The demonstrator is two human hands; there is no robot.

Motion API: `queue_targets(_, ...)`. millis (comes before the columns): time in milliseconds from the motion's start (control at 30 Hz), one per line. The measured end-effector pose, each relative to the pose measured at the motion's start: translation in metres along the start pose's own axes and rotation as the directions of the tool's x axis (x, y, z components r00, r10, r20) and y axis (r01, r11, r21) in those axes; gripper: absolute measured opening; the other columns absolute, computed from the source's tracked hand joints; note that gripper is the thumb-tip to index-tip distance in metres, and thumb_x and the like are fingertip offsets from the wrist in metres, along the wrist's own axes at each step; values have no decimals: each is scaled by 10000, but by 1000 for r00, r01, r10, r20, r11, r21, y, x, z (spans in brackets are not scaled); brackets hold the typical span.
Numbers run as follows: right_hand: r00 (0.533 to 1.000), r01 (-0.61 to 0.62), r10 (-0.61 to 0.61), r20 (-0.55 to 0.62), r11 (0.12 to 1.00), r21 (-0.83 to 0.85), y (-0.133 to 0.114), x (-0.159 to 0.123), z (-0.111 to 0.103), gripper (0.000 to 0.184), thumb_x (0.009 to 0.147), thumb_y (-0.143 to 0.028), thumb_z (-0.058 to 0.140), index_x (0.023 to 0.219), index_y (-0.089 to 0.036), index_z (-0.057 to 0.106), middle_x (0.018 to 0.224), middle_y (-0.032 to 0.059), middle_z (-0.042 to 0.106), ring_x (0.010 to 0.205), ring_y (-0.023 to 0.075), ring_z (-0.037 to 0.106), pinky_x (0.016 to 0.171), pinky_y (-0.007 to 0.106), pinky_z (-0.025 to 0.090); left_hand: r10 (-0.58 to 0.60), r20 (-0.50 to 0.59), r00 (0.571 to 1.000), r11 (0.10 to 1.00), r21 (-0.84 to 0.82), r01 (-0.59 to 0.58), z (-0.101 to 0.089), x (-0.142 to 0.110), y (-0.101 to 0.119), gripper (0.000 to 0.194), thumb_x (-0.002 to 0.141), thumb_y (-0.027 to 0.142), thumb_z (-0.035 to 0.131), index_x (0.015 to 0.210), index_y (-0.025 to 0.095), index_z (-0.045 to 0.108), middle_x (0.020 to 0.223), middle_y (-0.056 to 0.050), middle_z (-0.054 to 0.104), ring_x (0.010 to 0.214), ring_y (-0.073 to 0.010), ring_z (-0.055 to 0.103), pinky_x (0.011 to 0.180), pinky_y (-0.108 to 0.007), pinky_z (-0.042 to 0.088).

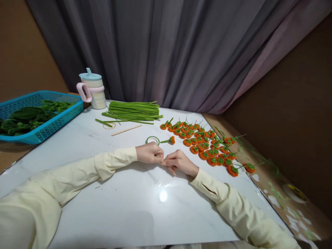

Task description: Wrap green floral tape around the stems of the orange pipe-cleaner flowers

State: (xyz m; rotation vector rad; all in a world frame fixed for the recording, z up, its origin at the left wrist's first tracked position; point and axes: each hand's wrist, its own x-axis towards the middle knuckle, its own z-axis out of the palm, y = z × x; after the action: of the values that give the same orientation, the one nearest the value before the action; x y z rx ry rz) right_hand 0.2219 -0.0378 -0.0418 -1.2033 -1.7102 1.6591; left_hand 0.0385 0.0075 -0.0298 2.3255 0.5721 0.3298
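My left hand [149, 153] and my right hand [178, 162] meet fingertip to fingertip on the white table [124, 204], both in pale yellow sleeves. The fingers of both are curled in a pinch, and what sits between them is too small to make out. Just beyond my left hand lies a roll of green tape [152, 140]. A single orange flower with a green stem [169, 140] lies beside the roll. To the right of my right hand spreads a heap of several orange flowers [204, 145].
A bundle of green stems [133, 111] lies at the back, with a wooden stick [126, 130] and a small ring [109, 125] near it. A lidded cup [92, 89] and a blue basket of green leaves [33, 116] stand at the left. Grey curtain behind.
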Motion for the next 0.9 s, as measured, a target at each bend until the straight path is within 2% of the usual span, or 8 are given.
queue_targets(300, 999, 42, -43, -25, 998, -49, -3, -1, 2, 358, 670, -423, 693, 558, -86, 650, 351, -21, 500, 332, 40, 340, 389, 191, 294, -14, 5, 1000, 999, -37, 15, -1, 0, 1, 110, 692, 129, 520, 605, 104, 582, 478, 64, 421, 457, -49, 355, 444, -141, 278)
queue_targets(633, 990, 126, -134, -34, 976, -175, -1, -3, 1, 398, 734, -422, 639, 507, -96, 612, 383, -8, 510, 365, 53, 383, 421, 190, 325, -24, 12, 1000, 998, -60, 25, -2, 1, 2, 114, 694, 127, 517, 607, 102, 587, 482, 61, 432, 455, -49, 348, 441, -143, 283)
queue_targets(800, 978, 195, -209, -17, 935, -296, -1, -4, 2, 444, 795, -389, 571, 449, -111, 562, 387, -9, 497, 378, 53, 373, 431, 181, 322, -26, 13, 1000, 999, -39, 26, -2, 0, 1, 112, 693, 103, 514, 620, 103, 600, 475, 61, 429, 453, -51, 345, 442, -147, 279)
queue_targets(900, 960, 253, -281, 1, 864, -436, -2, -5, 1, 431, 820, -377, 535, 485, -110, 588, 393, -13, 486, 390, 52, 342, 431, 177, 304, -15, 26, 1000, 1000, -16, 15, -6, 0, 0, 119, 721, 145, 544, 632, 110, 615, 486, 52, 467, 467, -58, 375, 460, -150, 290)
